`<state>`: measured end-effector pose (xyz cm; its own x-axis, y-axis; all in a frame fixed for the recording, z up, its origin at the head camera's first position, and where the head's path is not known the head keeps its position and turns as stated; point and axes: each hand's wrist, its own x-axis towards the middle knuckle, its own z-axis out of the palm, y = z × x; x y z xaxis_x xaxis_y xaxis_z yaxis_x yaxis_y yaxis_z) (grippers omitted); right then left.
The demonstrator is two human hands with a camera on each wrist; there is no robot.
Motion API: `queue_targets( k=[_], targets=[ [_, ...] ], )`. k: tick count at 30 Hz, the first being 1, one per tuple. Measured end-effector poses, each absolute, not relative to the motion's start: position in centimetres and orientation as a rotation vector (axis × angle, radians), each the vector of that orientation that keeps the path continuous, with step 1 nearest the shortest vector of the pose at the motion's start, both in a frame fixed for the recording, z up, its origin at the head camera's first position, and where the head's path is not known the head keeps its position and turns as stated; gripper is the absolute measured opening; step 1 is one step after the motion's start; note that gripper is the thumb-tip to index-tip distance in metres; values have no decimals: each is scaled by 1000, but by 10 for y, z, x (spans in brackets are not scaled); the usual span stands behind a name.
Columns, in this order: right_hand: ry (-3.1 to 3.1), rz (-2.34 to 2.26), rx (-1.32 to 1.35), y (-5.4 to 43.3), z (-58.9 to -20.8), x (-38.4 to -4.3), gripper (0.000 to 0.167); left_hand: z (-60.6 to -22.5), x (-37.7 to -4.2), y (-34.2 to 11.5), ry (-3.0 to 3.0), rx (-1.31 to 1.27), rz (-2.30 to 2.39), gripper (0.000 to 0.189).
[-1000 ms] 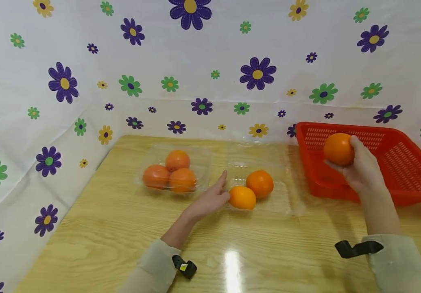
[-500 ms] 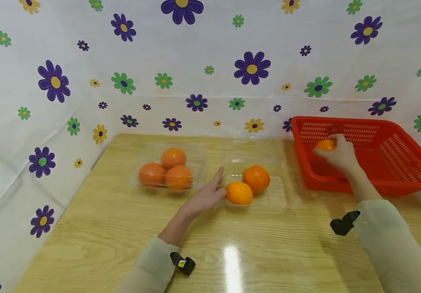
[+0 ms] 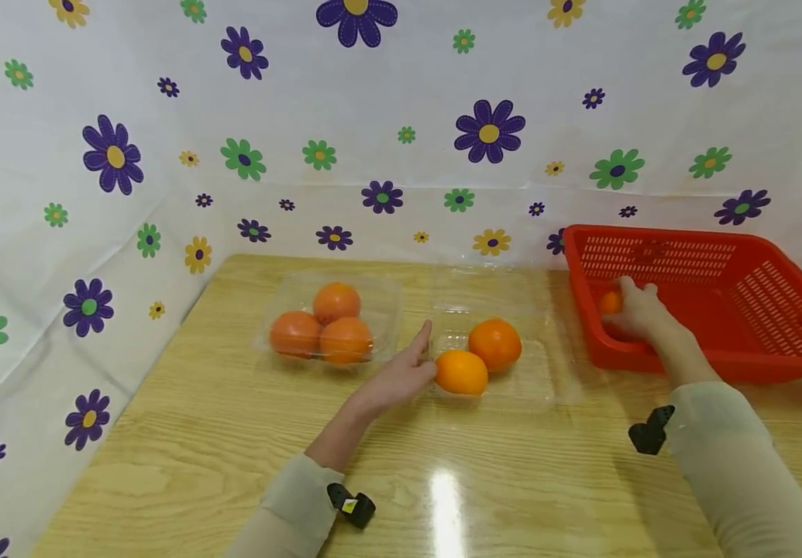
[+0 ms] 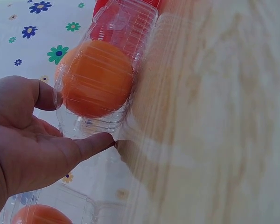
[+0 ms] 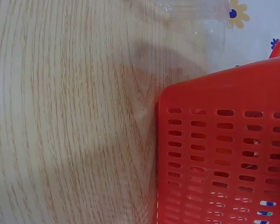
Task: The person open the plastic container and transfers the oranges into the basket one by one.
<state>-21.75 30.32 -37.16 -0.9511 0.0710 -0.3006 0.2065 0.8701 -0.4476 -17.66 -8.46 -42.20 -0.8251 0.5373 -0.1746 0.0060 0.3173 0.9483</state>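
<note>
Our right hand [image 3: 639,316] grips an orange [image 3: 610,302], best gently, basket [image 3: 714,361] around it; unclenched left hand [image 3: 394,381] touches a box [image 3: 531,375].

Room over near tabletop [image 3: 519,473] (basket [image 3: 728,306] beyond)

Orange [image 3: 610,303] partly hidden (behind right fingers [image 3: 628,290]); basket [image 5: 224,88] cut off.

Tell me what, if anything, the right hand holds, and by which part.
The right hand holds an orange around its right side, inside the basket.
</note>
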Motion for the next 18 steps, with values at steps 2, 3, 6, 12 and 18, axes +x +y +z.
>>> queue_targets(
  k=[2, 3, 6, 12, 18],
  targets=[
    [2761, -699, 198, 304, -371, -218, 81, -422, -177, -84, 2124, 484, 1529, 78],
    [2759, -696, 194, 304, -371, -218, 83, -422, -177, -84, 2123, 485, 1527, 78],
    [2767, -675, 168, 305, -371, -220, 87, -423, -177, -85, 2129, 483, 1521, 78],
    [2754, -649, 166, 306, -371, -219, 89, -426, -179, -84, 2122, 485, 1520, 78],
    [2746, -635, 135, 307, -367, -218, 89, -425, -179, -85, 2131, 498, 1515, 79]
  ],
)
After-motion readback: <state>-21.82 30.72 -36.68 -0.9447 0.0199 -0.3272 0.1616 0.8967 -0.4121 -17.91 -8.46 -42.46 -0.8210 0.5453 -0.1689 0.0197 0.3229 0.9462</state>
